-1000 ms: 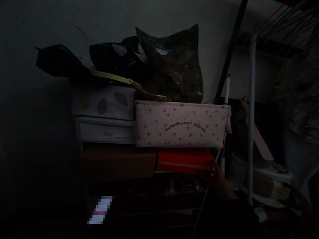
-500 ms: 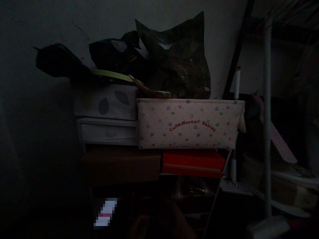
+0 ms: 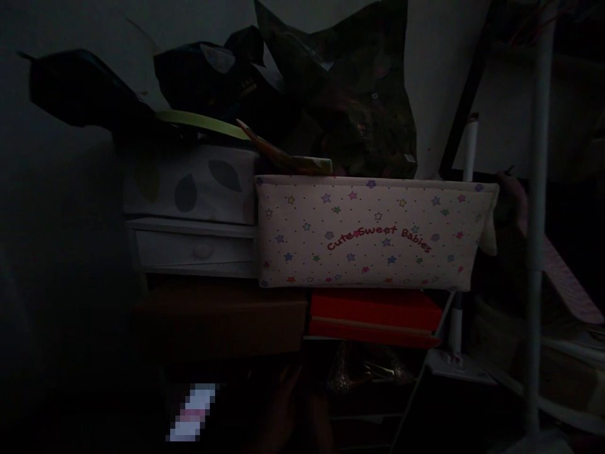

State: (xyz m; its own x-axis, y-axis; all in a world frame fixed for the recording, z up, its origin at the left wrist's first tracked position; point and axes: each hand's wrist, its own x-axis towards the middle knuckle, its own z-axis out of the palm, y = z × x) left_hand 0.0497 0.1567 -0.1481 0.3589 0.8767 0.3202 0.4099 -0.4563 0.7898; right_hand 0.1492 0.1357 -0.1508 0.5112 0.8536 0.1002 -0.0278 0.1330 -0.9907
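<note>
Head view, very dim. One hand [image 3: 293, 408] shows only as a faint shape low in the middle of the frame, below the shelf stack. I cannot tell whether it is my left or my right, nor whether the fingers are spread or curled; nothing visible is held in it.

Nearest to it: the brown box [image 3: 222, 318], directly above and a little left, and a glittery item [image 3: 363, 372] on the lower shelf, just to the right at about the same height. The red box [image 3: 375, 315] lies up and to the right of the hand, flat, long axis running left to right, beside the brown box and under the star-print fabric bin [image 3: 373, 233]. Hand and red box are apart, not touching.

Above the brown box sit a white drawer unit [image 3: 193, 249] and dark bags [image 3: 331, 94]. A white pole [image 3: 536, 252] stands at the right.
</note>
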